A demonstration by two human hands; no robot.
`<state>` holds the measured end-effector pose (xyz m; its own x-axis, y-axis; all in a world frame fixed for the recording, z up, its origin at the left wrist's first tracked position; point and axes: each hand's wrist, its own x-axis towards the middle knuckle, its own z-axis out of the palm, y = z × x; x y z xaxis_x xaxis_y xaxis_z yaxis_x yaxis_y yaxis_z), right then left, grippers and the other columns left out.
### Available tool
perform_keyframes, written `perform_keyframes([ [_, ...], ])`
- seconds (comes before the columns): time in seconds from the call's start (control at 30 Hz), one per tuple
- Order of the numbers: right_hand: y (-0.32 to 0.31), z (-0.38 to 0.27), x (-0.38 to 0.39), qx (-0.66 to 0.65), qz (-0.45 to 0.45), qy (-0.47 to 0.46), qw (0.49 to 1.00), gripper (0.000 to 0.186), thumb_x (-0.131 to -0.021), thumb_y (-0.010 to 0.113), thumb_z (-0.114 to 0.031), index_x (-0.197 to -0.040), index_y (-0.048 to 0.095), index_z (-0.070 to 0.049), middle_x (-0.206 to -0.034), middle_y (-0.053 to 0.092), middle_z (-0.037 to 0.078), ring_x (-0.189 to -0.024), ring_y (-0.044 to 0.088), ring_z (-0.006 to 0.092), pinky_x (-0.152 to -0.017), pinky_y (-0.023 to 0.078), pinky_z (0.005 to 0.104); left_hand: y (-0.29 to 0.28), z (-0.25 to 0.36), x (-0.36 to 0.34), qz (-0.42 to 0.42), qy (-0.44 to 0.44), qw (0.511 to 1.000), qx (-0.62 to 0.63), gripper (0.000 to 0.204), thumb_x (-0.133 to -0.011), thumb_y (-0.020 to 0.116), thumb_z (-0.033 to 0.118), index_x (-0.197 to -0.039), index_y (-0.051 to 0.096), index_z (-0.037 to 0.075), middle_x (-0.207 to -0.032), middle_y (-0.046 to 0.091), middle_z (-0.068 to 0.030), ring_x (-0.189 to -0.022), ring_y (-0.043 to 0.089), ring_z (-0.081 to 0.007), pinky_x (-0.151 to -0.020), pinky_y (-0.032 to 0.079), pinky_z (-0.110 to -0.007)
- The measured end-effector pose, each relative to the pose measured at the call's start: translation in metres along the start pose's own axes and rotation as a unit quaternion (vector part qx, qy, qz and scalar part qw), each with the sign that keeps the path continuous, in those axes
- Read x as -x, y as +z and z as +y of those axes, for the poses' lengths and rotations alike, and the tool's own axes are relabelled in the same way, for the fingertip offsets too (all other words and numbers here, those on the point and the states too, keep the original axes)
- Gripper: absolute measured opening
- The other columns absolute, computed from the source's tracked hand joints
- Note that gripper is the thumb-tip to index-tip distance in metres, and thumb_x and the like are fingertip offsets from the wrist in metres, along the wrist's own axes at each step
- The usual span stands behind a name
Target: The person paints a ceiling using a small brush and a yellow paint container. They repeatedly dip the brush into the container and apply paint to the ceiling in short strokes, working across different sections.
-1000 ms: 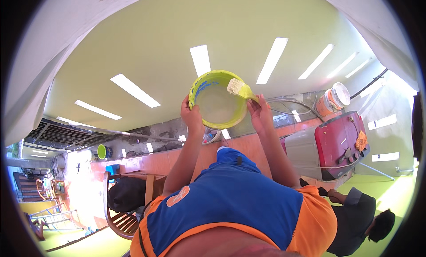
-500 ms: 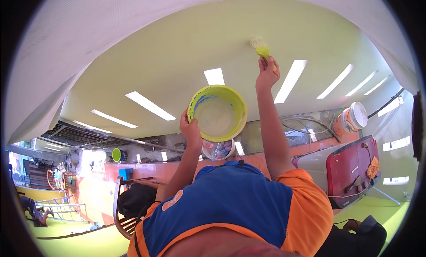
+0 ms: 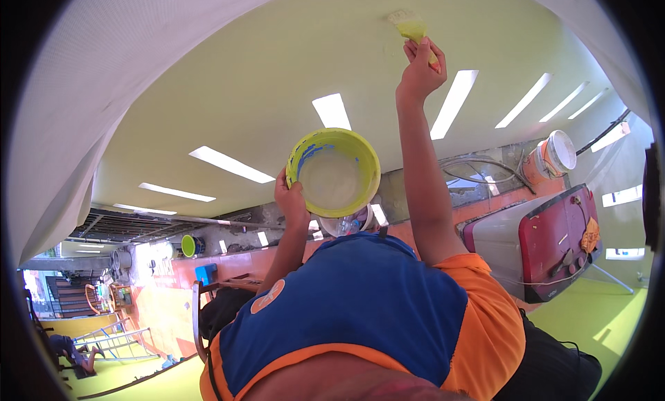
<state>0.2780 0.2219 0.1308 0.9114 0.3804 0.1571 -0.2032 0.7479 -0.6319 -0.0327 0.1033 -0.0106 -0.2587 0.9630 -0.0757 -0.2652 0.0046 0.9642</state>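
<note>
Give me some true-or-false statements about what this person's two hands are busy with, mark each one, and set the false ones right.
1. The left hand holds a tub. True.
2. The tub is red. False: it is yellow-green.
3. The right hand holds a brush. True.
4. The brush is inside the tub. False: it is up by the wall, away from the tub.
5. Pale liquid is in the tub. True.
6. The tub's inside has no blue on it. False: blue streaks show near its rim.
</note>
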Motion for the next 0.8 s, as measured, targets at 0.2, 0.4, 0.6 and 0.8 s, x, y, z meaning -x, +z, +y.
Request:
perform_keyframes([
  [0.2, -0.022, 0.029, 0.003, 0.021, -0.003, -0.012, 1.000, 0.017, -0.097, 0.062, -0.008, -0.105, 0.058, 0.006, -0.094, 0.069, 0.018, -0.084, 0.072, 0.0235, -0.081, 0.063, 0.0332, -0.008, 0.012, -0.017, -0.026, -0.014, 0.999, 0.013, 0.058, -0.075, 0.046, -0.016, -0.132, 0.051, -0.007, -0.121, 0.063, -0.0155, -0.106, 0.066, -0.0223, -0.092, 0.054, -0.033],
  [0.4, -0.115, 0.094, 0.053, 0.141, 0.127, 0.105, 0.976, 0.015, -0.097, 0.060, -0.008, -0.104, 0.059, 0.006, -0.090, 0.067, 0.016, -0.080, 0.071, 0.0203, -0.076, 0.063, 0.0308, -0.028, 0.029, -0.032, -0.040, -0.024, 0.999, 0.020, 0.061, -0.073, 0.044, -0.016, -0.133, 0.049, -0.006, -0.119, 0.063, -0.0166, -0.103, 0.067, -0.0232, -0.089, 0.057, -0.034],
  [0.6, -0.003, 0.022, 0.009, 0.057, -0.005, -0.048, 0.997, 0.015, -0.096, 0.061, -0.005, -0.103, 0.058, 0.008, -0.089, 0.069, 0.019, -0.078, 0.072, 0.0235, -0.078, 0.064, 0.0325, -0.054, 0.038, -0.048, -0.075, -0.041, 0.996, 0.007, 0.055, -0.078, 0.048, -0.016, -0.132, 0.051, -0.008, -0.123, 0.062, -0.0162, -0.108, 0.065, -0.0221, -0.094, 0.054, -0.034],
  [0.8, 0.026, 0.010, 0.011, -0.004, -0.010, -0.052, 0.999, 0.016, -0.096, 0.062, -0.005, -0.103, 0.057, 0.008, -0.091, 0.069, 0.019, -0.078, 0.073, 0.0258, -0.081, 0.065, 0.0364, -0.077, 0.040, -0.060, -0.094, -0.062, 0.994, 0.003, 0.055, -0.078, 0.047, -0.016, -0.133, 0.050, -0.008, -0.122, 0.063, -0.0159, -0.108, 0.065, -0.0217, -0.094, 0.054, -0.033],
])
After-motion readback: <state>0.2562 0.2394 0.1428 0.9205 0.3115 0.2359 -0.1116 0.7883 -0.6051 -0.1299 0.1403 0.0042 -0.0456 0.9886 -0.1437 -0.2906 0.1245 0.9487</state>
